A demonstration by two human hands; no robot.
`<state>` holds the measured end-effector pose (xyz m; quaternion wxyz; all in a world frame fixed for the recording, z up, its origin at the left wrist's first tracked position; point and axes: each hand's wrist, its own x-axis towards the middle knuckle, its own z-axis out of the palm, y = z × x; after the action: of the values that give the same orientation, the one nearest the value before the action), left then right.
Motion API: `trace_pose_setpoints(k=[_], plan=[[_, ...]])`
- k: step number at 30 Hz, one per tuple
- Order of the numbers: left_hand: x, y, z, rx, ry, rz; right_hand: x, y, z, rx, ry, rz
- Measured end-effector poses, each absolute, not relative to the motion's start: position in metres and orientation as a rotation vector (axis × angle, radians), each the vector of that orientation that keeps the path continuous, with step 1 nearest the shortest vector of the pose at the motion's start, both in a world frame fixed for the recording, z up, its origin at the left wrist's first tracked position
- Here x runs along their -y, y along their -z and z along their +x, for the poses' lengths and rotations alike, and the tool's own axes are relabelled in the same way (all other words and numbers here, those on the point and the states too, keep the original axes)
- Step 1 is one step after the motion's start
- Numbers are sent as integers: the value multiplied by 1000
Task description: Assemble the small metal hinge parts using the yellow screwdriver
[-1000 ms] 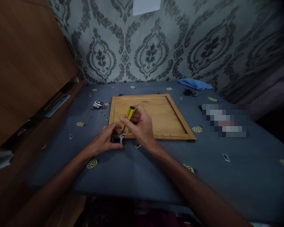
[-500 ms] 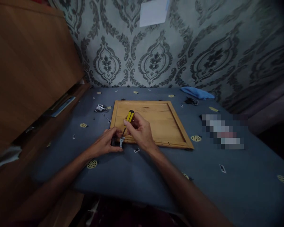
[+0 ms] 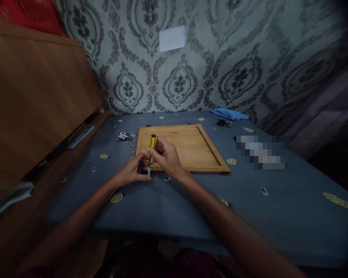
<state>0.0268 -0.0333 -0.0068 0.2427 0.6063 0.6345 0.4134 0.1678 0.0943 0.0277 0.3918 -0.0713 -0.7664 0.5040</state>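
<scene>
My right hand [image 3: 168, 154] grips a screwdriver [image 3: 152, 142] by its yellow and black handle. The screwdriver stands almost upright, its tip down at a small metal hinge [image 3: 149, 169]. That hinge sits at the front left corner of a framed wooden panel [image 3: 188, 144], which lies flat. My left hand [image 3: 133, 170] is curled around the hinge, thumb in front and fingers behind, steadying it at the panel's edge. The exact contact of the tip is too small to make out.
More metal hardware [image 3: 124, 136] and several small screws [image 3: 129, 144] lie left of the panel on the blue patterned cloth [image 3: 174, 216]. A blue cloth [image 3: 229, 114] and a small black object [image 3: 223, 123] are at the back right. A wooden cabinet [image 3: 40, 96] borders the left side.
The camera view has shifted, tilting up a little. The screwdriver stands more upright than before. Both hands keep their places at the hinge.
</scene>
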Motion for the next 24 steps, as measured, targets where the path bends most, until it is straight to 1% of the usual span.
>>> trace_pose_setpoints(k=[6,14,24], plan=[[32,11,24,-1746,-1119,1689,-96,-27,168,1967,-1284,-163],[33,1,28,-1786,-1044,1694,-96,-28,170,1945,-1302,-173],[35,5,31,-1835,-1048,1665,-94,-19,166,1825,-1331,-258]])
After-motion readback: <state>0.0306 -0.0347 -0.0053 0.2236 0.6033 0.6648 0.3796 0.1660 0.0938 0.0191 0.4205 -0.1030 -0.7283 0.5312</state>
